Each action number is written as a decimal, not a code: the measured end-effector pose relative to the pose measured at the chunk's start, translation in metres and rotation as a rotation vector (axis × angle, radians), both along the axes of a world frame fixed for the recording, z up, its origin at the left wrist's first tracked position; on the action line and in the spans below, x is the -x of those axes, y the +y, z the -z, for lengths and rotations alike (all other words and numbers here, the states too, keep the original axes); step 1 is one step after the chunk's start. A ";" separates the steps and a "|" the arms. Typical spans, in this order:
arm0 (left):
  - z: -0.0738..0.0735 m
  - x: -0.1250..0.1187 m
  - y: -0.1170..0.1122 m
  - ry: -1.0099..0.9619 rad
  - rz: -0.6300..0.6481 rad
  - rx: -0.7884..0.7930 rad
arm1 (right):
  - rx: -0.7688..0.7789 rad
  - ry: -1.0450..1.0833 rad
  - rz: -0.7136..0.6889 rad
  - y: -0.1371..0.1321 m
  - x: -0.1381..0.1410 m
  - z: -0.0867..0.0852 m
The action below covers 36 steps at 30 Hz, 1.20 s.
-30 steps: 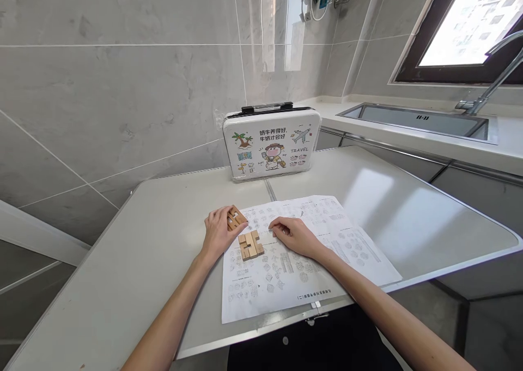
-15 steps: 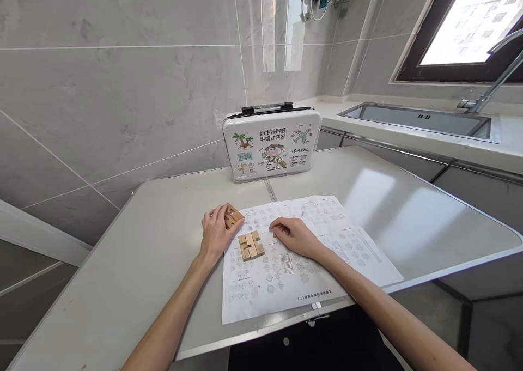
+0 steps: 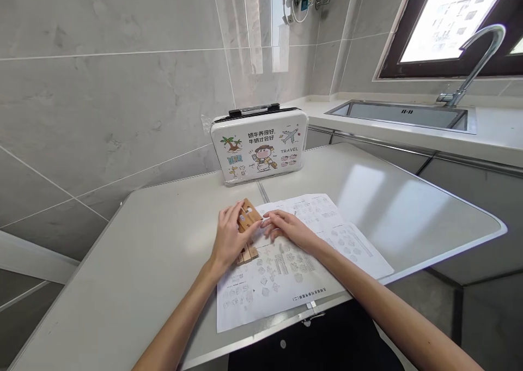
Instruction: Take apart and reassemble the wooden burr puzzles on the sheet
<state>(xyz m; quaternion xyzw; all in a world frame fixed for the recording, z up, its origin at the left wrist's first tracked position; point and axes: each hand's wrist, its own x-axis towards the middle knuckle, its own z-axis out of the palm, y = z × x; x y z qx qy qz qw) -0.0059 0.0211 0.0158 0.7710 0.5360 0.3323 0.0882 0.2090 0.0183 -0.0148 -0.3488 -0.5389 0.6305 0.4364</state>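
My left hand (image 3: pixel 229 236) grips a wooden puzzle piece (image 3: pixel 247 216) and holds it lifted just above a flat cluster of wooden puzzle blocks (image 3: pixel 246 254), which it partly hides. Those blocks lie on a printed instruction sheet (image 3: pixel 294 262) covered with small diagrams. My right hand (image 3: pixel 286 228) rests on the sheet right beside the lifted piece, fingers curled, fingertips close to or touching the piece; nothing shows inside that hand.
A white folding table (image 3: pixel 122 284) carries the sheet. A small white suitcase-shaped case (image 3: pixel 259 145) with cartoon prints stands against the tiled wall. To the right are a counter with a steel sink (image 3: pixel 400 115) and a faucet (image 3: pixel 474 60) under a window.
My left hand has lifted the wooden piece and carried it right, over the block cluster. My right hand shifted left towards it. The camera view swung slightly right.
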 end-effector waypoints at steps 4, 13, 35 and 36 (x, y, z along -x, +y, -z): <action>-0.005 -0.046 -0.008 0.039 0.234 -0.018 | 0.253 0.240 -0.103 0.002 -0.008 -0.007; 0.010 -0.086 -0.009 0.061 0.300 -0.117 | 0.509 0.674 0.017 0.013 -0.017 0.003; 0.040 -0.067 -0.024 -0.432 0.047 0.199 | 0.475 0.792 0.096 0.018 -0.018 0.006; 0.040 -0.066 -0.022 -0.450 0.036 0.198 | 0.466 0.789 0.090 0.018 -0.017 0.006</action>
